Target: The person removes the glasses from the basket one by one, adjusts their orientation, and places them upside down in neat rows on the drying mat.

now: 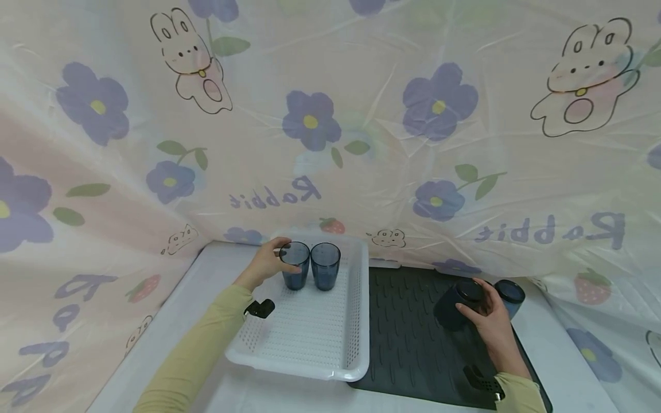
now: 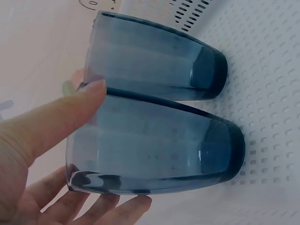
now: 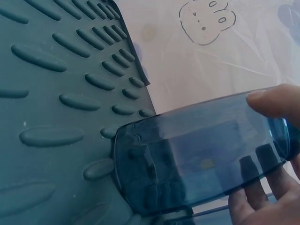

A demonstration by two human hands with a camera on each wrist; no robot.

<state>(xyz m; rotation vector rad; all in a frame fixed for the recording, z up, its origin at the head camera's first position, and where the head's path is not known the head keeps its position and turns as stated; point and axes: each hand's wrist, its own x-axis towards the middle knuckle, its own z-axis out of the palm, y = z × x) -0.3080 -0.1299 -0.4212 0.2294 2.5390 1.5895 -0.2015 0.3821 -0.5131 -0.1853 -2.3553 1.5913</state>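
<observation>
My left hand [image 1: 264, 265] grips a clear blue drinking glass [image 2: 154, 140] near its rim, thumb on one side and fingers on the other. This glass stands upright in the white basket [image 1: 360, 310], right beside a matching second glass [image 1: 325, 271]. On the right, my right hand [image 1: 494, 324] holds another blue glass [image 3: 187, 154] by its base end. It is upside down and tilted, its rim at the dark ribbed mat [image 1: 403, 344]; whether the rim touches is hard to tell. Just behind that hand is one more blue glass [image 1: 510, 293], partly hidden.
The basket has perforated sides and stands left of the mat, its right wall along the mat's edge. Both lie on a white table [image 1: 206, 281]. A patterned plastic sheet [image 1: 361, 189] with flowers and rabbits rises behind and at the sides.
</observation>
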